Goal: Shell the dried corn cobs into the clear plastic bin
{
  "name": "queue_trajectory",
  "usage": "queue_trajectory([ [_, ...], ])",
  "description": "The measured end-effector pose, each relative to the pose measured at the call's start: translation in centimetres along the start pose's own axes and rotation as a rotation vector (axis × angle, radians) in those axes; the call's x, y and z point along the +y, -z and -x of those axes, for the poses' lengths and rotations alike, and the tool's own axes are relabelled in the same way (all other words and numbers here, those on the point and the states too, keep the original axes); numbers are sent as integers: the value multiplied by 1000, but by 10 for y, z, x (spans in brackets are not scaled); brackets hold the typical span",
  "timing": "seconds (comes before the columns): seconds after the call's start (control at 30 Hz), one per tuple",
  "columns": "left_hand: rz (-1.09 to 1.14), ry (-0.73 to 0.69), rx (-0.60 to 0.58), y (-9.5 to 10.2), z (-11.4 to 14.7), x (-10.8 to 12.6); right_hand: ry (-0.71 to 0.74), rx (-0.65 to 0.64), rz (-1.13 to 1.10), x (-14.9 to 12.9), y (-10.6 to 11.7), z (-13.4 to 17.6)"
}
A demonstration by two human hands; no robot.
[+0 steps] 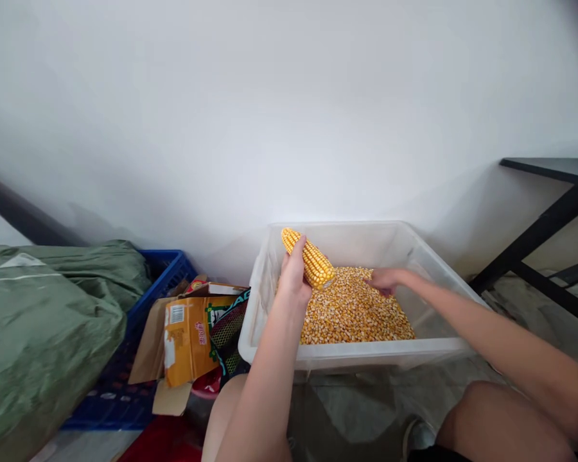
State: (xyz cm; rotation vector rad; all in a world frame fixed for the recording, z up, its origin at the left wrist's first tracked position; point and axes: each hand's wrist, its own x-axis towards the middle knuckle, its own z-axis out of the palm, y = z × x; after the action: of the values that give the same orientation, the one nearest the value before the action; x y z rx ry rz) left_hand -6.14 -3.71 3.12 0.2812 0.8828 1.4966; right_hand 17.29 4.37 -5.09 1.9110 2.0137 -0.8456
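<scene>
My left hand [296, 276] is wrapped around a yellow corn cob [311, 258], with the thumb lying along its upper side. The cob is tilted, one end up to the left and the cut end down to the right, and rows of kernels still cover the side I see. Below it, loose corn kernels [351, 314] form a heap in a whitish plastic tub [361, 350]. My right hand [385, 281] is just over the right part of the heap, apart from the cob. Its fingers point left and down, somewhat spread and slightly blurred, with nothing visible in them.
Left of the tub are a torn orange cardboard box [185, 340], a dark mesh bag [231, 327] and a blue crate [166, 260] under a green sheet [52, 333]. A white wall [289, 115] rises behind. A black-framed table [549, 237] stands at the right.
</scene>
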Motion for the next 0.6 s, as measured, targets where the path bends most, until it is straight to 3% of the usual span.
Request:
queue_trajectory([
  [0.07, -36, -2, -41, 0, 2, -1, 211, 40, -313, -3, 31, 17],
  [0.2, -129, -47, -58, 0, 6, -1, 387, 249, -587, -19, 69, 75],
  [0.3, -188, -92, -40, 1, 8, -3, 521, 375, -568, -34, 68, 124],
  [0.4, -230, -120, -92, 1, 9, -4, 561, 404, -513, -40, 56, 155],
  [0.6, -330, -217, -199, -5, 19, -4, 644, 361, -436, -33, 40, 167],
])
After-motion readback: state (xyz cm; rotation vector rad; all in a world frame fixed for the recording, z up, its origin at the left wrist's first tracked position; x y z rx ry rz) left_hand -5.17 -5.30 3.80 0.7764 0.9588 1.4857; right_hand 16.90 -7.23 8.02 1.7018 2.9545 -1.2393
